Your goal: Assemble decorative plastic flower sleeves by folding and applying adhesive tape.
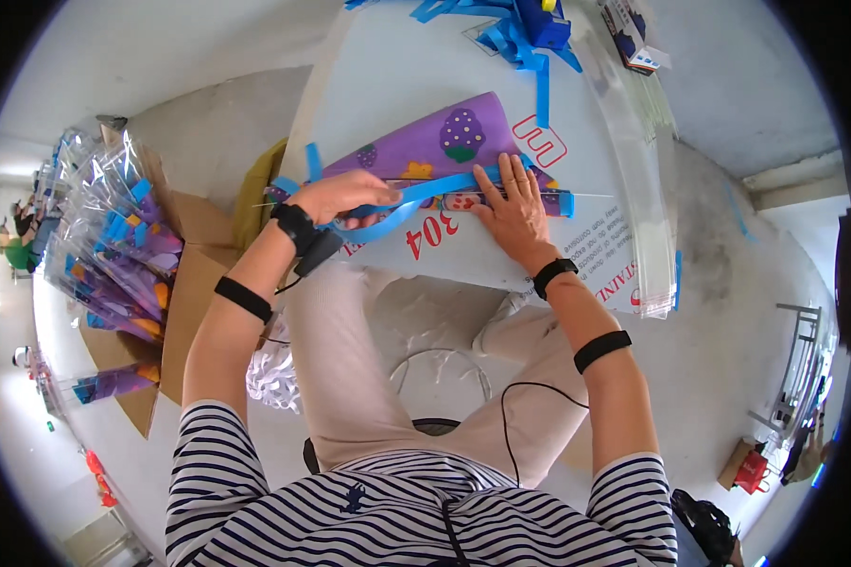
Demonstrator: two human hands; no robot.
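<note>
A purple sheet [424, 140] printed with berries and other figures lies folded on the pale board in front of me. A blue strip [442, 185] runs along its near part between my hands. My left hand [342, 196] is closed on the strip, its fingers bent, and a loop of the strip curls below them. My right hand [517, 206] lies flat, fingers stretched, pressing on the strip and the sheet's right end. Thin rod-like lines stick out at both ends of the roll. What lies under my right palm is hidden.
Blue strips [512, 40] and a blue dispenser-like object [546, 26] sit at the board's far end. Clear plastic sleeves [645, 203] hang along its right edge. At left, a cardboard box [196, 312] holds several wrapped purple rolls [123, 246]. White strips [272, 378] lie near my left leg.
</note>
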